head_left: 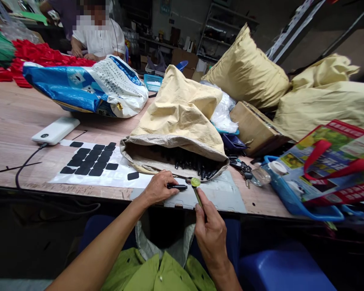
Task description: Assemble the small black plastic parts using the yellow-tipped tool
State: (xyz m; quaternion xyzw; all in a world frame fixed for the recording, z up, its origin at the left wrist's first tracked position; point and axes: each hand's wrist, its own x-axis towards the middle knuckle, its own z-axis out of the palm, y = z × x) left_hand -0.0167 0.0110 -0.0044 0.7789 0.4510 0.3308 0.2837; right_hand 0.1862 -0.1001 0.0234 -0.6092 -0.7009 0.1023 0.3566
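My left hand (pixel 158 188) pinches a small black stick-shaped part (pixel 177 187) just above the table's front edge. My right hand (pixel 210 232) grips a thin tool with a round green tip (pixel 195 182), whose tip sits close to the right end of the black part. Both hands work over a grey plate (pixel 221 198). Right behind them lies an open tan sack (pixel 177 117) with several black parts (pixel 194 165) showing in its mouth. A white sheet (pixel 87 178) with several black rectangular pads (pixel 91 161) lies to the left.
A white power bank (pixel 55 130) with a black cable and a blue-white bag (pixel 85 87) lie at the left. Yellow sacks (pixel 248 72), a cardboard box (pixel 255 127), a colourful bag (pixel 330 165) in a blue basket and keys (pixel 241 166) crowd the right. A person in white (pixel 98 38) sits behind, near red parts (pixel 42 54).
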